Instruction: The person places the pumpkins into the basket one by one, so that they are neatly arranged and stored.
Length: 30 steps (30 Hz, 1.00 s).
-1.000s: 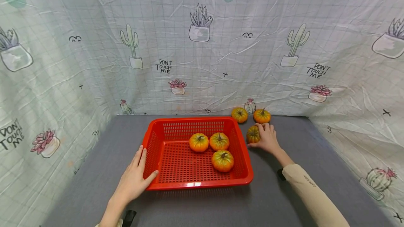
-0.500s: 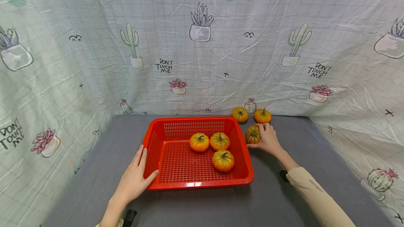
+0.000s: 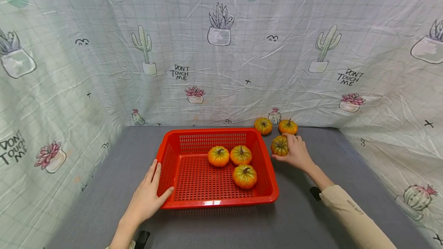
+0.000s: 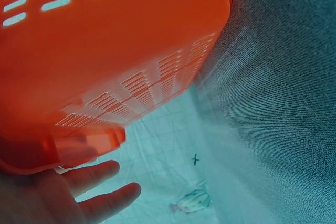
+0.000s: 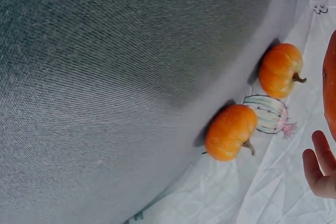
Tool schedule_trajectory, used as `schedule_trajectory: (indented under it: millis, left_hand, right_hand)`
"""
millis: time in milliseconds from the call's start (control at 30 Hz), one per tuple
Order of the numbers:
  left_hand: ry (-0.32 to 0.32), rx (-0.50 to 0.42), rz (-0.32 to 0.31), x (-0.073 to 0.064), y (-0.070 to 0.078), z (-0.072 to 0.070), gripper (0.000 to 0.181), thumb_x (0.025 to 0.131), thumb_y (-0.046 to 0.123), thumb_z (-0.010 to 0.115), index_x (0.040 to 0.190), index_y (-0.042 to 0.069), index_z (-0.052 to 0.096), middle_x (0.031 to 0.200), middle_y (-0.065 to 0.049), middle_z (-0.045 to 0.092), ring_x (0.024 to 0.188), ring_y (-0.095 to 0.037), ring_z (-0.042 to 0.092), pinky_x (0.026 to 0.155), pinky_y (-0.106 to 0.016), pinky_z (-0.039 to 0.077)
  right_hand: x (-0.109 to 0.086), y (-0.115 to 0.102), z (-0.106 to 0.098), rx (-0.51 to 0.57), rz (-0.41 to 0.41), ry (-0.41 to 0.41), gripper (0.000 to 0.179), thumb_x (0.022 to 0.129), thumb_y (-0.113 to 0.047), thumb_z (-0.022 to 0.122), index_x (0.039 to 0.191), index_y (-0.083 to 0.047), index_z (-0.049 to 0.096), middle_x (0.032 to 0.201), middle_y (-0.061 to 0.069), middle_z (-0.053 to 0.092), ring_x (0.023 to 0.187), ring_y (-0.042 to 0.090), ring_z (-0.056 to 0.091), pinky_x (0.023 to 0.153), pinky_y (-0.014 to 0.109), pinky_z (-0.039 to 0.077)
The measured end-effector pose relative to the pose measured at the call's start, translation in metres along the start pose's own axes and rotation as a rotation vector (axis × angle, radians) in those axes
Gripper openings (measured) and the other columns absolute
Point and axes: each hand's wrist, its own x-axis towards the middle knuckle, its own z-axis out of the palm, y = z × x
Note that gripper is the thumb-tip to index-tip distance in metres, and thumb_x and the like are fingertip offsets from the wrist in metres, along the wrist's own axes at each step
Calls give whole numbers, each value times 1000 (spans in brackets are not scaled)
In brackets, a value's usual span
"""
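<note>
In the head view, my right hand grips a small orange-green pumpkin, thumb at its near side and fingers at its far side. The pumpkin is just right of the red plastic basket. Part of it shows at the right edge of the right wrist view, above my fingertips. My left hand rests on the basket's left rim with its fingers extended and thumb over the edge. The left wrist view has two of its straight fingers beside the rim. Inside the basket sit three pumpkins, one of them nearer me.
Two more pumpkins stand at the back of the grey table, one at left and one at right, against the cactus-printed cloth. That cloth also hangs along both sides.
The pumpkin in my right hand has shifted slightly right and away from the basket's rim, and the right sleeve has moved right. My left hand and the basket stay in place.
</note>
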Motion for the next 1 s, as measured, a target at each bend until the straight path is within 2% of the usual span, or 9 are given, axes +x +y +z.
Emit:
schedule_trajectory:
  millis: [233, 533, 1000]
  left_hand:
    - [-1, 9, 0, 1, 1, 0, 80, 83, 41, 56, 139, -4, 22, 148, -19, 14, 131, -41, 23, 94, -60, 31]
    - [-11, 2, -7, 1, 1, -1, 80, 83, 42, 55, 140, -4, 22, 148, -19, 13, 131, -41, 23, 93, -60, 32]
    - [-4, -5, -1, 0, 1, -2, 80, 84, 41, 55, 139, -5, 22, 148, -20, 13, 129, -42, 27, 92, -60, 33]
  right_hand:
    - [-1, -8, -9, -6, -13, -4, 83, 61, -46, 76, 124, -3, 41, 111, 21, 51, 93, 35, 39, 78, 50, 32]
    - [-2, -22, -20, -6, -34, 8, 78, 61, -45, 76, 119, -3, 45, 106, 19, 53, 93, 33, 39, 77, 47, 33]
    - [-3, -38, -34, -31, -100, 82, 76, 59, -43, 77, 116, -3, 47, 102, 18, 54, 89, 31, 40, 74, 47, 34]
